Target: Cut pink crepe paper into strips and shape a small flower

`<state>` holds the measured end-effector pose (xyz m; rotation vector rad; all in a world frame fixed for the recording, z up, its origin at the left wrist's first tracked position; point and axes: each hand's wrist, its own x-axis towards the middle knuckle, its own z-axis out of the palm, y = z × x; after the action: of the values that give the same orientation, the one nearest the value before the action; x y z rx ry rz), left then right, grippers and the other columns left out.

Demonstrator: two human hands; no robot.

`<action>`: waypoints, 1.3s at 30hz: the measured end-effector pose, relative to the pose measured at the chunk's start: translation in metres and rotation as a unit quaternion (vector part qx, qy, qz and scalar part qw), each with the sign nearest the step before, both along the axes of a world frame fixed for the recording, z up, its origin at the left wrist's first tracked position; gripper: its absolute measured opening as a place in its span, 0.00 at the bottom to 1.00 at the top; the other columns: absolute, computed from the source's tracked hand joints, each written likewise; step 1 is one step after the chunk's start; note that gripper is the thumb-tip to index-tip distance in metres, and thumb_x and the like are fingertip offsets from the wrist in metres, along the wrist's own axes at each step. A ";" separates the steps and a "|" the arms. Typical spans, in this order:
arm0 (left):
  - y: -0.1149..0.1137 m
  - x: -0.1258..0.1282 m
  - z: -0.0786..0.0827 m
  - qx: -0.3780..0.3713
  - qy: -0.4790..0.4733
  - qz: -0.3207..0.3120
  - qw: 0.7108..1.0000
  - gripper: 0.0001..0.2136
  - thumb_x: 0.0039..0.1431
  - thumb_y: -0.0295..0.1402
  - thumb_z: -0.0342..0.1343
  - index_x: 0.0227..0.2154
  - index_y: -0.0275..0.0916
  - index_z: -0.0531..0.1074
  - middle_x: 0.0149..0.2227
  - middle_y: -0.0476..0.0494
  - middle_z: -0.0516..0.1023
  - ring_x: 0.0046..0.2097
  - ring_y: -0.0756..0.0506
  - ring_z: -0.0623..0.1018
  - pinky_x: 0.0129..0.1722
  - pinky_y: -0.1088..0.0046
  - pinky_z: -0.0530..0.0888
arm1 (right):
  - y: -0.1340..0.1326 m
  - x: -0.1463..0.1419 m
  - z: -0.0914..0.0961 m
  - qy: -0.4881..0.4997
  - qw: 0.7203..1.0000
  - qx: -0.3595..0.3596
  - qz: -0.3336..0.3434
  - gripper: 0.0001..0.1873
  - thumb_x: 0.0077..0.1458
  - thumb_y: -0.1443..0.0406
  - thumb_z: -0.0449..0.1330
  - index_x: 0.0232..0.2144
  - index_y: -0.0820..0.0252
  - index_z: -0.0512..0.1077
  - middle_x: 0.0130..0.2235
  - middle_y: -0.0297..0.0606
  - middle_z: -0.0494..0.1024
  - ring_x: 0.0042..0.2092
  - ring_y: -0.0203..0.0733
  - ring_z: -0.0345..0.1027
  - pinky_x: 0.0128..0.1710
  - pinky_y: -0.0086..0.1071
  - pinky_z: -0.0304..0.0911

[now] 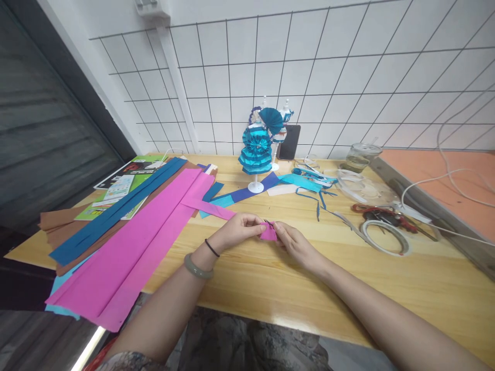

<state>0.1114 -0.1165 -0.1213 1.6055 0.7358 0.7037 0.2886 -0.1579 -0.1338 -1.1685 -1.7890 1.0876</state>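
Both hands are together over the front middle of the table. My left hand (244, 228) pinches the left edge of a small pink paper piece (268, 233), with thumb and fingers closed. At its other edge my right hand (293, 243) is also closed on the paper. A thin dark item (267, 222) shows at the paper's top between the fingertips; its kind is too small to make out. A narrow pink paper strip (211, 208) runs from the pink paper stack (127, 247) to behind my left hand. Beyond the hands stands a small dress form (256, 149) in pleated teal paper.
Blue paper (119, 208) and brown paper (58, 221) lie at left over a green booklet (131, 206). Teal scraps (305, 180) lie behind my right hand. Rightward are a tape roll (386, 251), dark red-handled tools (381, 215), a glass jar (358, 159) and white cables (425, 180). A phone (290, 142) leans at the wall.
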 end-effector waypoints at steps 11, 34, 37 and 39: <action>-0.001 0.001 0.000 -0.008 0.004 -0.005 1.000 0.12 0.50 0.39 0.56 0.24 0.32 0.71 0.28 0.43 0.73 0.31 0.50 0.71 0.35 0.74 0.67 | 0.000 0.000 -0.001 0.007 1.000 0.000 0.001 0.20 0.60 0.53 0.41 0.23 0.58 0.58 0.24 0.32 0.61 0.28 0.35 0.56 0.29 0.28 0.55; 0.000 0.000 -0.001 -0.005 0.007 0.000 1.000 0.13 0.50 0.40 0.56 0.25 0.32 0.72 0.29 0.44 0.73 0.32 0.49 0.71 0.35 0.74 0.66 | 0.000 0.001 0.002 -0.018 1.000 0.010 0.004 0.21 0.59 0.51 0.40 0.22 0.58 0.57 0.23 0.30 0.58 0.26 0.35 0.53 0.28 0.29 0.53; 0.000 -0.001 0.000 -0.012 0.004 0.005 1.000 0.12 0.49 0.39 0.56 0.25 0.32 0.71 0.28 0.45 0.73 0.32 0.50 0.70 0.35 0.74 0.66 | -0.001 0.001 0.003 -0.018 1.000 0.013 0.009 0.22 0.59 0.51 0.40 0.22 0.58 0.56 0.22 0.30 0.57 0.25 0.34 0.51 0.27 0.28 0.53; 0.000 -0.001 0.000 -0.017 0.001 0.008 1.000 0.12 0.49 0.39 0.56 0.24 0.32 0.71 0.28 0.45 0.73 0.32 0.50 0.70 0.35 0.74 0.66 | 0.000 0.001 0.002 -0.020 1.000 0.016 0.009 0.22 0.59 0.51 0.39 0.22 0.58 0.56 0.22 0.30 0.56 0.25 0.34 0.50 0.26 0.28 0.52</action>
<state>0.1104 -0.1163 -0.1217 1.5721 0.7593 0.6971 0.2893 -0.1583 -0.1315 -1.1641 -1.8440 1.0502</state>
